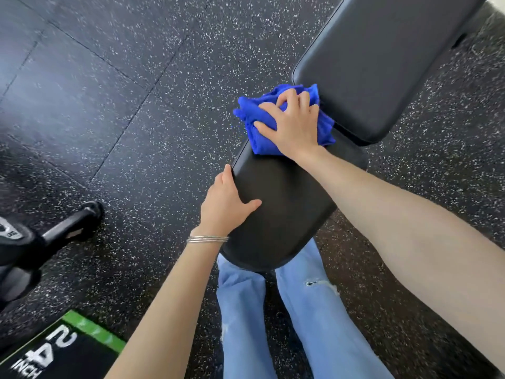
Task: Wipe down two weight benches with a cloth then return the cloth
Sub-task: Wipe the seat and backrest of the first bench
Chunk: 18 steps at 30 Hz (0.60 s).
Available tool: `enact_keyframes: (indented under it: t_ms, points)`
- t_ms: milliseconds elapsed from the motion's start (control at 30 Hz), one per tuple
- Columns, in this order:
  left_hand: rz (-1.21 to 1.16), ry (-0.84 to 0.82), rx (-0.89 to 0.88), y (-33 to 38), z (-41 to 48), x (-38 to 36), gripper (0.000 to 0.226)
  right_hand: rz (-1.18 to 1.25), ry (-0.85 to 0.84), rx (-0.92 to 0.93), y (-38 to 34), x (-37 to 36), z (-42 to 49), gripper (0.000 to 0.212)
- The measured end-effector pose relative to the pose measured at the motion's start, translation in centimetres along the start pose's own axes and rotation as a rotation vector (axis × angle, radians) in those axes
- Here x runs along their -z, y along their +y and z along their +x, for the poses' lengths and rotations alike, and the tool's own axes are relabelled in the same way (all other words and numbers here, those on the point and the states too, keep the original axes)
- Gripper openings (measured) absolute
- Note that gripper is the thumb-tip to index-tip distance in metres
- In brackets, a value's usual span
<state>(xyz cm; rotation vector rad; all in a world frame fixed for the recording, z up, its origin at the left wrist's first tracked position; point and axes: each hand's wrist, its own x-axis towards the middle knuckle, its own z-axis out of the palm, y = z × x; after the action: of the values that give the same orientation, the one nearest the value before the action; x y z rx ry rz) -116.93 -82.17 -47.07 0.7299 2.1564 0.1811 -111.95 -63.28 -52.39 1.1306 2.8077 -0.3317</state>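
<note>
- A blue cloth (262, 124) lies bunched at the centre of the frame, on the far end of a black weight bench's seat pad (287, 209), touching the tilted back pad (382, 64) at upper right.
- The right hand (295, 124) presses down on the cloth, its fingers (289, 98) curled and gripping the folds.
- The left hand (226, 203) holds the seat pad's left edge, thumb on top, fingers over the side.
- Judged step: wiping the seat, near the gap between the two pads.
- To do it well, spread the cloth flatter under the palm, since a tight bunch probably covers little.
- Draw overlapping strokes toward the near end, by the blue jeans (314, 310) at lower centre.
- Move the left hand off the edge so that strip gets wiped too.
- The back pad looks untouched by the cloth; it likely comes next.
</note>
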Motion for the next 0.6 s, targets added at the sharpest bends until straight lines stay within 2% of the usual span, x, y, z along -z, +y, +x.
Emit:
enact_keyframes:
  t_ms: [133,200,367,467,600]
  points:
    - [0.001,0.006,0.007,0.4,0.4,-0.1,0.102,0.135,-0.084,-0.303,2.0,-0.4,5.2,0.044]
    - [0.004,0.009,-0.003,0.4,0.5,0.0,0.102,0.154,-0.055,-0.297,2.7,-0.4,4.2,0.044]
    - [-0.015,0.009,0.010,0.5,0.3,0.0,0.101,0.144,0.246,-0.303,5.9,-0.5,-7.8,0.034]
    - [-0.040,-0.002,0.009,0.6,0.2,0.0,0.100,0.159,0.245,-0.408,7.5,-0.5,-11.9,0.034]
    - [-0.042,0.005,-0.005,0.5,0.1,0.1,0.099,0.124,0.194,-0.519,5.5,-0.3,-9.1,0.034]
